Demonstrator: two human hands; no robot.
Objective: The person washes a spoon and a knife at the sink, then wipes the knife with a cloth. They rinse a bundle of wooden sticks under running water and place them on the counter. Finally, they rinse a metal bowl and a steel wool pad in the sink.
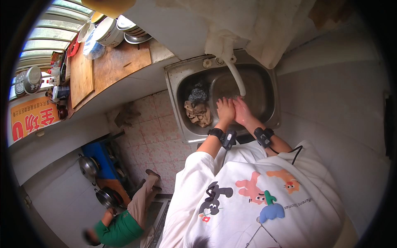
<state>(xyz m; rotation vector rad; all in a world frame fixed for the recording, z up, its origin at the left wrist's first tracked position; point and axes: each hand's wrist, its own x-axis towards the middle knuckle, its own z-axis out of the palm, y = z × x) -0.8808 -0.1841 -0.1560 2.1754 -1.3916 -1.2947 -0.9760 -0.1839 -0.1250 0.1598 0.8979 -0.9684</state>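
My left hand (225, 110) and my right hand (242, 111) are together over a stainless steel sink (273, 93), just below the end of a pale faucet spout (238, 77). The left hand lies back upward with its fingers a little apart, against the right hand. The right palm is partly turned up and looks wet. No object shows in either hand. Under them is a large round basin (214, 85) inside the sink. A crumpled tan cloth (198, 114) and a wad of steel wool (198, 94) lie in the sink left of the basin.
Above the faucet hangs whitish plastic sheeting (260, 37). At left, a wooden board (82, 80) lies on a counter with stacked bowls (107, 32). Another person in a green top (119, 231) holds a pan (107, 198) beside a blue rack (99, 156). Black devices (263, 137) are strapped to my wrists.
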